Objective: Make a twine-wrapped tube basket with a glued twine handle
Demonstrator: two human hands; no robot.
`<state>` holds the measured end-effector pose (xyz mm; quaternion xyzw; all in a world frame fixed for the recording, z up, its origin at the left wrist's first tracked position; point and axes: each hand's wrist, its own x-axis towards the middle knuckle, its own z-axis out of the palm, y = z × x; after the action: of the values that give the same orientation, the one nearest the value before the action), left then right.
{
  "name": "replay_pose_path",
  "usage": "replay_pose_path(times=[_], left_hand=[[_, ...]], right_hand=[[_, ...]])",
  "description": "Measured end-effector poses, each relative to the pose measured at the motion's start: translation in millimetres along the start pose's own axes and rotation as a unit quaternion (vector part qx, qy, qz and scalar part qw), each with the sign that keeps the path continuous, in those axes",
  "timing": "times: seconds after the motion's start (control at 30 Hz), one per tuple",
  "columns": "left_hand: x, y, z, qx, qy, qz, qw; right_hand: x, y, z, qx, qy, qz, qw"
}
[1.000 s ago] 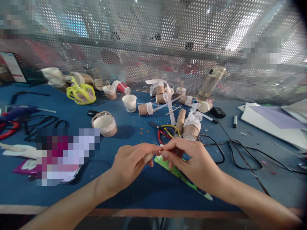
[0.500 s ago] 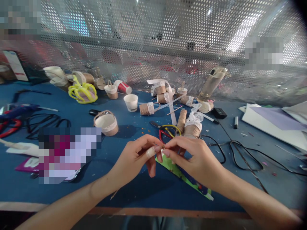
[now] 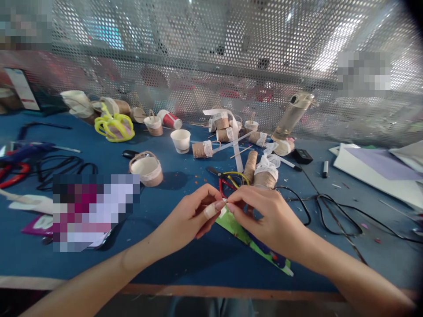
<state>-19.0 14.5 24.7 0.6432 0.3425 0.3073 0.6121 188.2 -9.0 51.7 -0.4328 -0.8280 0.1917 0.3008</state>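
My left hand (image 3: 193, 211), with a pale bandage (image 3: 211, 210) around its thumb, is closed in a pinch. Its fingertips meet those of my right hand (image 3: 269, 209), which is pinched as well. Whatever sits between them is too small to make out. Under and behind the hands lies a bright green strip (image 3: 264, 253) with a dark blue object partly over it. Just beyond the fingers are scissors (image 3: 224, 178) with red and yellow handles, a roll of twine (image 3: 250, 166) and a twine-wrapped cup (image 3: 265, 178) with lace.
A white cup basket (image 3: 152, 171) with a twine handle stands left. Behind it are a white paper cup (image 3: 181, 141), a yellow openwork basket (image 3: 114, 127) and several twine-wrapped cups. Black cable (image 3: 330, 220) loops at right, near paper sheets (image 3: 373, 176). Perforated metal (image 3: 198, 53) borders the back.
The fingers of my left hand have curled in closer under the pinch. A small brown bit at the fingertips and a thin strand hanging below my left hand no longer show.
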Motion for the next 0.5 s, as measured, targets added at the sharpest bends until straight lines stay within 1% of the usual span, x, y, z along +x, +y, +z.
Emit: replay_pose_path(times=[0.13,0.2,0.3,0.5], left_hand=[[-1.3,3.4,-1.8,0.114,0.022,0.045,0.992],[-1.7,2.9,-3.0,0.150,0.025,0.058,0.987],[-2.2,0.6,-4.0,0.152,0.018,0.060,0.986],[-2.4,1.4,-1.8,0.103,0.008,0.065,0.992]], right_hand=[[1.2,0.3,0.0,0.009,0.006,-0.006,1.000],[1.9,0.3,-0.7,0.011,0.010,-0.007,1.000],[3.0,-0.7,-2.4,0.010,0.008,-0.004,1.000],[4.6,-3.7,-7.4,0.015,-0.008,0.006,1.000]])
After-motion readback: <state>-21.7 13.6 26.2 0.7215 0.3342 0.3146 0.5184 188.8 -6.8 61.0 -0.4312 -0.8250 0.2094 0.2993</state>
